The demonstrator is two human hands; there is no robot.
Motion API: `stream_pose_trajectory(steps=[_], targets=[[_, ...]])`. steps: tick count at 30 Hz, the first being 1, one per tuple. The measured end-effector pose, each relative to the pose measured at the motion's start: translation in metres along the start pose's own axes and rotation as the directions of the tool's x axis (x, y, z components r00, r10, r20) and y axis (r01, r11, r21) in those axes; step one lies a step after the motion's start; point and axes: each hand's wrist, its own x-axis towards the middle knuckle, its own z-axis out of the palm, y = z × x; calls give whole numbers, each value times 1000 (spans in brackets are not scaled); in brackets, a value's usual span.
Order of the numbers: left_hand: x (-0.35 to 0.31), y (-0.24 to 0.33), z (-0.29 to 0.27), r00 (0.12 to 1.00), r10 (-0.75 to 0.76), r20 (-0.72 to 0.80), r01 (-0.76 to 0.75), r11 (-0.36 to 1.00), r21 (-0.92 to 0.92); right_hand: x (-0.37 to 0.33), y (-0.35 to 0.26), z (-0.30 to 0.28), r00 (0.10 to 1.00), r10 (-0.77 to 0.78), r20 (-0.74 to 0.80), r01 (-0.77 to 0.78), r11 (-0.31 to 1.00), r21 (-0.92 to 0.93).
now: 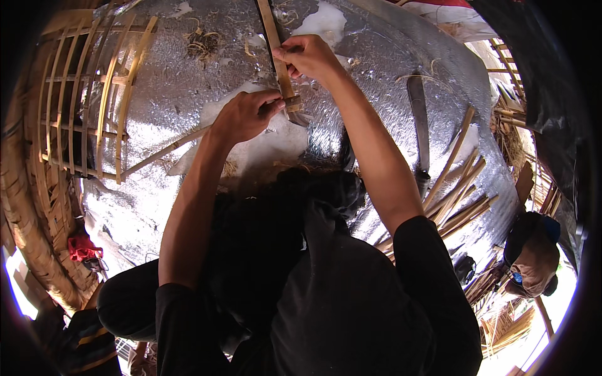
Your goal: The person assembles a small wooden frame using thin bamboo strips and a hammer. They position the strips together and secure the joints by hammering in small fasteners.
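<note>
A long flat bamboo strip (271,28) runs from the top edge down toward me, with a dark line along its left side. Across its near end lies a short bamboo crosspiece (293,101). My left hand (246,116) is closed, thumb and fingers pinched at this near end beside the crosspiece. Farther up, my right hand (311,61) lies over the strip with its fingertips pressed together. Whatever that pinch holds, perhaps something thin, is too small to make out.
Silvery foil sheeting (376,81) covers the ground. A bamboo lattice (94,100) lies at left, joined by a loose stick (164,152). To the right are a machete (419,119), a bundle of bamboo sticks (461,194) and a cap (533,257). Fibre shavings (204,44) lie at the far left.
</note>
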Motion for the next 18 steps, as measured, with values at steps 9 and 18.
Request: stream_pose_trajectory(steps=[9,18], targets=[[-2,-3,2,1000,-2,-25,1,999,-40,2,5,-2,1000,-24,6,24,999,37],[3,-2,3,995,81,-53,-79,996,44,3,5,-2,999,-36,0,36,999,-18]])
